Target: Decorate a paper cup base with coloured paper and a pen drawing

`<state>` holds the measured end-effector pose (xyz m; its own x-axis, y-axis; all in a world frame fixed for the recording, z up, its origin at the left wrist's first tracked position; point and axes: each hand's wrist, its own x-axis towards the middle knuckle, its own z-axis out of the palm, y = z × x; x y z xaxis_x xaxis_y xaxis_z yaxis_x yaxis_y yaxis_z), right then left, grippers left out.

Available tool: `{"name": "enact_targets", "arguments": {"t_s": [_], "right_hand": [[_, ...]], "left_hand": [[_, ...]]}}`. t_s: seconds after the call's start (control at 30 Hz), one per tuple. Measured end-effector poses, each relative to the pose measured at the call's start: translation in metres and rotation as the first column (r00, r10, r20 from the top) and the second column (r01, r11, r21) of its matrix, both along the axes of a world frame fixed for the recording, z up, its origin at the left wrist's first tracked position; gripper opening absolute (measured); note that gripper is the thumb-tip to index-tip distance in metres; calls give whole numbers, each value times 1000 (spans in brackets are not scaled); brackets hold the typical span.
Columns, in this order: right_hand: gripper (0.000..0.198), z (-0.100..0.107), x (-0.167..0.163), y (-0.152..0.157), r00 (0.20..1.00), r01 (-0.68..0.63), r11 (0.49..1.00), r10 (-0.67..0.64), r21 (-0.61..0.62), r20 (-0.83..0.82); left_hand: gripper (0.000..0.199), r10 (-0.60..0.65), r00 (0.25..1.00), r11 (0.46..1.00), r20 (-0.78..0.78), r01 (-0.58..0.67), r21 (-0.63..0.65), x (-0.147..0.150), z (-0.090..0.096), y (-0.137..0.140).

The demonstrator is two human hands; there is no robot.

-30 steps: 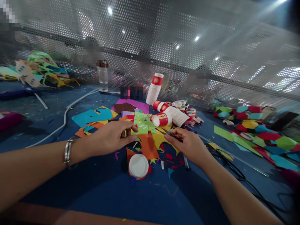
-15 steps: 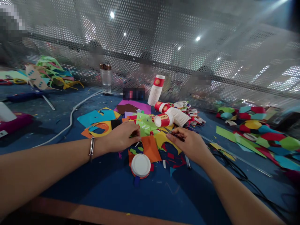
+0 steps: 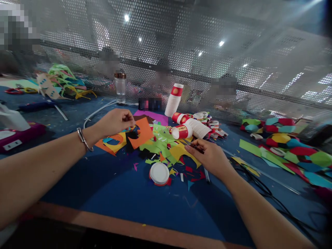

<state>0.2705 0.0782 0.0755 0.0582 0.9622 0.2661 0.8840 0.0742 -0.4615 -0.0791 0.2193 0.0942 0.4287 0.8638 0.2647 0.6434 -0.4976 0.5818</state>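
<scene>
Over the cut-paper pile, left of its middle, left hand [image 3: 116, 121] pinches the orange paper [image 3: 145, 132] near its upper left corner, thumb and index pressed together, other fingers curled in. Paper hangs tilted with a curved cut in its edge; can't tell whether its lower edge touches the scraps. Right hand [image 3: 209, 154] closes around dark scissors [image 3: 187, 142], thumb and fingers bent over the handles, blades pointing up-left above the yellow paper [image 3: 178, 150]; blade gap too small to tell. Green scraps [image 3: 162, 140] lie between the hands. White round piece [image 3: 159, 172] with red rim sits on the blue table [image 3: 124, 197], nearer the viewer. Just beyond the right hand, a red-and-white cup [image 3: 184, 131] lies on its side; behind it, a cup stack [image 3: 172, 103] stands leaning. Bracelet [image 3: 81, 135] on left wrist.
</scene>
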Motion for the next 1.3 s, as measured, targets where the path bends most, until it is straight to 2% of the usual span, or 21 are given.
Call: {"name": "enact_targets", "arguments": {"t_s": [0.13,0.27,0.4,0.5,0.57,0.77,0.93,1.13,1.23,1.3], "right_hand": [[44,-4,1,2,1000,-12,1000,12,-11,5],[45,-5,1,3,1000,-20,999,20,-32,3],[43,-4,1,3,1000,-20,999,21,-39,4],[43,-3,0,2,1000,-21,999,21,-43,8],[43,-2,0,1,1000,-25,999,26,-47,7],[42,-2,-2,1,999,-30,998,29,-63,-12],[43,-1,-2,1,1000,-29,996,28,-79,-13],[44,1,1,1,1000,1,997,1,-77,21],[47,3,4,1,999,13,997,-10,-78,34],[48,4,6,0,999,23,996,-20,-81,45]], "left_hand": [[21,84,980,996,-180,-76,50,-30,-4,27],[34,85,965,987,-247,-47,156,-35,-4,25],[37,-32,955,976,-295,93,197,-16,-8,9],[52,-132,934,972,-331,188,142,-4,-14,-3],[55,-160,928,974,-337,204,101,0,-16,-10],[33,-177,927,983,-329,182,-16,-2,-18,-15],[24,-186,923,981,-338,192,-18,-4,-20,-13],[27,-163,923,971,-350,214,111,-1,-7,-23],[21,-79,942,945,-326,175,277,0,9,-34],[16,-13,950,907,-311,142,396,-3,19,-37]]}}
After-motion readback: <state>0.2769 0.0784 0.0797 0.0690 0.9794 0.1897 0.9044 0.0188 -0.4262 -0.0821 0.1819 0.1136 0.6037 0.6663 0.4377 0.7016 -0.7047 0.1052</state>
